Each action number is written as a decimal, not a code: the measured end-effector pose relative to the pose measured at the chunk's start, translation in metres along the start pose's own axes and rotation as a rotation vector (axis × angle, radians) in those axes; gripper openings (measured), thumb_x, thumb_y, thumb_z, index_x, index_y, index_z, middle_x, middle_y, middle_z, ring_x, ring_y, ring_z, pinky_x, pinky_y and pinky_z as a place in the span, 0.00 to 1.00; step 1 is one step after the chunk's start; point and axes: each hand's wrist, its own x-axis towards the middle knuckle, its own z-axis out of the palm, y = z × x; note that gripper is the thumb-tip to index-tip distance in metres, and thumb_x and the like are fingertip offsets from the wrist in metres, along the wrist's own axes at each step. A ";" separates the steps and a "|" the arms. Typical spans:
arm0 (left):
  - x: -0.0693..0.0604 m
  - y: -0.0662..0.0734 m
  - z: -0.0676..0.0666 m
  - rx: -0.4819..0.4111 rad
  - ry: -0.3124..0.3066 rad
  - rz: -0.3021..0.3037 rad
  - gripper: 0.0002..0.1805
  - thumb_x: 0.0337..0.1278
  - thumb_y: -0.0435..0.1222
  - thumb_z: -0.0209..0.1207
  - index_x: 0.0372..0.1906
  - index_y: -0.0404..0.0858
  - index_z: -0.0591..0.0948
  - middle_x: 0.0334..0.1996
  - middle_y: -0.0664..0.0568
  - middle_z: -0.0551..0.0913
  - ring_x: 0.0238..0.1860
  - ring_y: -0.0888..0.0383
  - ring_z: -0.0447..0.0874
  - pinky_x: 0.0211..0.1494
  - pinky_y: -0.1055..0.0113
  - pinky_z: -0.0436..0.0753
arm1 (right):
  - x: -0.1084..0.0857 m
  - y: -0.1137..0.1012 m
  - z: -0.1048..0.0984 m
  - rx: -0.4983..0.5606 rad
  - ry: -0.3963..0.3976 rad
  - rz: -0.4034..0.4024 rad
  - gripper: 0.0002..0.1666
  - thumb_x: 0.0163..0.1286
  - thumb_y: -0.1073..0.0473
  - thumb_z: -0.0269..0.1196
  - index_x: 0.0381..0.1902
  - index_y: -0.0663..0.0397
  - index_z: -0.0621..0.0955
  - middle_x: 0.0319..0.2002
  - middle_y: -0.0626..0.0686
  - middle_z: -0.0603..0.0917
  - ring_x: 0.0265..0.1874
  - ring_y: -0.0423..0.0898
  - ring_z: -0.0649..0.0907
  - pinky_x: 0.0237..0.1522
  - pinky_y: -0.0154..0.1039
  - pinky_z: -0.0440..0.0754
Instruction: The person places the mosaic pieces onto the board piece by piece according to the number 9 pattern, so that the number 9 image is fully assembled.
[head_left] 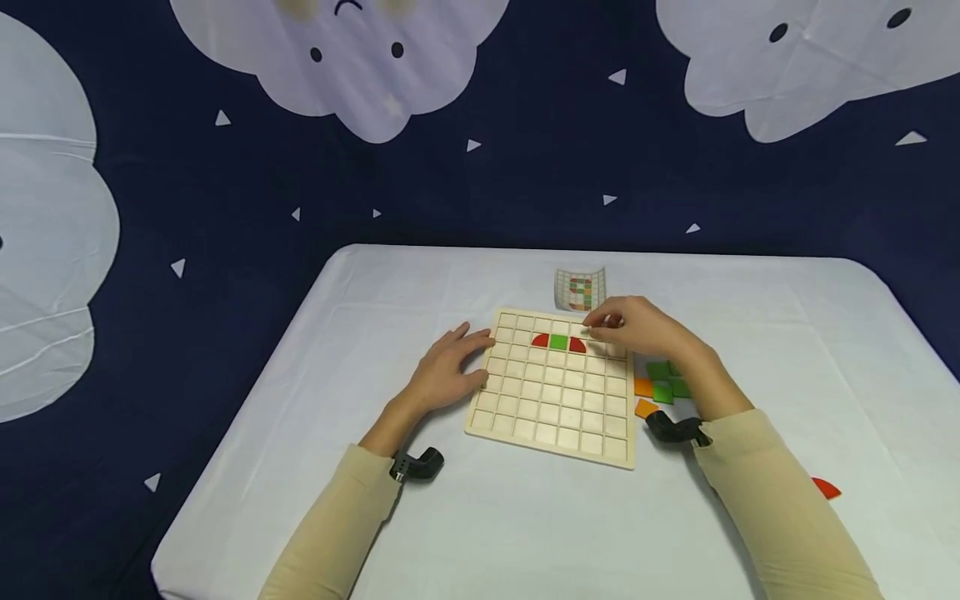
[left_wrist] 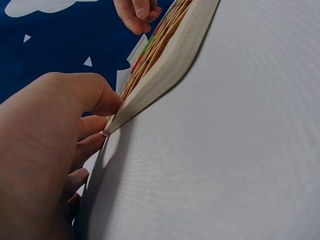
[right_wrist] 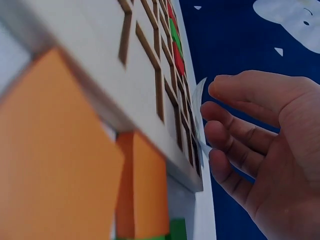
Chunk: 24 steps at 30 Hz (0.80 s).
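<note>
In the head view, a wooden grid board (head_left: 551, 396) is seen lying flat on a white-covered table (head_left: 525, 525). In a row near the board's far edge, a green square (head_left: 558, 342) is set between two red quarter-rounds (head_left: 540, 340). The board's left edge is touched by the left hand (head_left: 442, 375), its fingers spread. The right hand (head_left: 637, 325) is held over the board's far right corner, fingers loosely bent. A pattern card (head_left: 567, 287) is placed just beyond the board's far edge. Green tiles (head_left: 662, 392) and orange tiles (head_left: 643, 387) are gathered beside the board's right edge; well to the right of the board, a loose red piece (head_left: 827, 488) is partly covered by the right sleeve (head_left: 780, 500).

In the left wrist view, the board's side is met by the thumb and fingertips, which are extended along it rather than wrapped around.

In the right wrist view, the right fingers are shown slightly apart and half relaxed near the board's far corner, with nothing seen gripped.
</note>
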 end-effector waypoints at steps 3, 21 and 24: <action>-0.001 -0.001 0.001 0.000 0.006 0.001 0.28 0.54 0.45 0.56 0.64 0.50 0.75 0.68 0.63 0.67 0.74 0.56 0.49 0.74 0.59 0.49 | -0.003 0.004 -0.001 -0.016 0.005 0.005 0.14 0.67 0.55 0.63 0.49 0.51 0.85 0.43 0.49 0.83 0.36 0.47 0.77 0.36 0.43 0.78; -0.001 0.000 0.002 0.011 0.014 0.011 0.28 0.54 0.45 0.57 0.63 0.50 0.76 0.68 0.62 0.67 0.74 0.56 0.49 0.74 0.62 0.47 | -0.029 0.018 -0.011 -0.037 -0.020 0.043 0.13 0.65 0.56 0.65 0.46 0.51 0.85 0.41 0.48 0.84 0.37 0.48 0.79 0.39 0.43 0.79; -0.002 0.000 0.001 0.014 0.017 0.009 0.28 0.54 0.45 0.57 0.63 0.50 0.76 0.68 0.62 0.67 0.73 0.56 0.49 0.74 0.62 0.47 | -0.033 0.020 -0.012 -0.039 -0.018 0.040 0.13 0.65 0.55 0.65 0.46 0.50 0.85 0.41 0.47 0.84 0.37 0.48 0.78 0.38 0.42 0.79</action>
